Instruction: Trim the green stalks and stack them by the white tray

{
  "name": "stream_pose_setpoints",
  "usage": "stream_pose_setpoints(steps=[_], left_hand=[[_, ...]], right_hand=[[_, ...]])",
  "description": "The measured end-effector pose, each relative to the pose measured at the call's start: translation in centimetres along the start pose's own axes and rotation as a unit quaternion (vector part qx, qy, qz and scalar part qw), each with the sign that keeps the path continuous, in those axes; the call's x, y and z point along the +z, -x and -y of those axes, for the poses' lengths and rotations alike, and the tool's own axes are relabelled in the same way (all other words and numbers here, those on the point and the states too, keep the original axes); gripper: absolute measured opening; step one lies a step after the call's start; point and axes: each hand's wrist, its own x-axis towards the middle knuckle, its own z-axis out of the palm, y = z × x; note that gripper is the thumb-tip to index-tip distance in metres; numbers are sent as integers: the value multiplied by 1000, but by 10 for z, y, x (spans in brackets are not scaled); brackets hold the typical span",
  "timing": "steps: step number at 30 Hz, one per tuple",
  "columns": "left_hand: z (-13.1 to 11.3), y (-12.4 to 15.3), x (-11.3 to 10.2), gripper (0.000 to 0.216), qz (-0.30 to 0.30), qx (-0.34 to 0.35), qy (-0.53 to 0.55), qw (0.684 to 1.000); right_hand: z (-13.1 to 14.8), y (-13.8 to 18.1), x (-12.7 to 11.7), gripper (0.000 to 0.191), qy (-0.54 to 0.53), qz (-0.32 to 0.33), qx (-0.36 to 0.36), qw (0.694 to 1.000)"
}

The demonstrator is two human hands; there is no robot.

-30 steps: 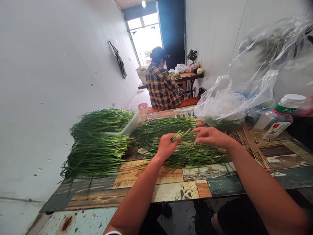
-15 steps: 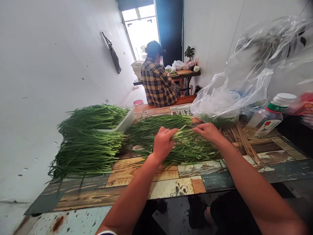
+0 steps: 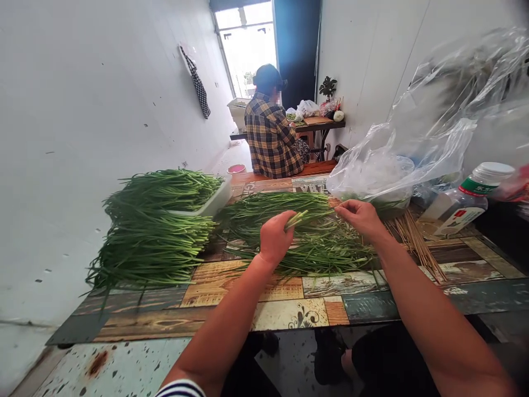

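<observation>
My left hand [image 3: 276,237] is closed around a small bunch of garlic chives [image 3: 298,219], their pale cut ends poking out past the thumb. Just to the right, my right hand [image 3: 361,219] pinches thumb and forefinger together; a thin green strand seems to run to its fingertips. Below and between both hands lies a loose heap of chives [image 3: 326,255] on the wood-patterned table [image 3: 248,284]. Behind my left hand is a flatter row of chives [image 3: 285,203]. A thick stack of chives [image 3: 152,245] fills the left side, partly over a white tray [image 3: 219,199].
On the right are thin brown sticks [image 3: 419,248], a clear plastic bag [image 3: 367,171] over a bowl, and a white-capped bottle [image 3: 465,201]. Beyond the table, a person in a plaid shirt [image 3: 270,140] sits at another table [image 3: 326,125]. A pink-filled bucket [image 3: 237,169] stands on the floor.
The gap between my hands has widened slightly. The stalk that stuck up from my left hand toward the right no longer shows there. The whole view has shifted a little.
</observation>
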Motion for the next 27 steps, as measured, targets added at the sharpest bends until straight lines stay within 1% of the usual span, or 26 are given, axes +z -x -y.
stream_pose_setpoints(steps=[2,5,8,11,14,17,20,24,27], left_hand=[[-1,0,0,24,8,7,14,1000],[-2,1,2,26,9,27,41,999],[-4,1,4,25,14,26,77,997],[-9,0,4,22,36,17,97,994],[-12,-1,1,24,70,2,92,993],[-14,-2,0,24,95,-13,78,992],[-14,-2,1,18,89,-21,84,992],[-17,-1,4,10,66,-34,110,991],[-19,0,6,8,62,-36,119,990]], right_hand=[[4,3,5,39,-75,24,27,997],[7,6,11,36,-143,55,35,987],[10,11,14,33,-180,85,27,980],[14,14,15,33,-190,100,18,976],[16,15,17,32,-168,111,-5,979],[18,16,21,33,-154,94,-9,984],[19,18,29,37,-141,69,-2,988],[15,22,39,30,-29,91,-31,995],[9,23,41,28,26,99,-56,993]])
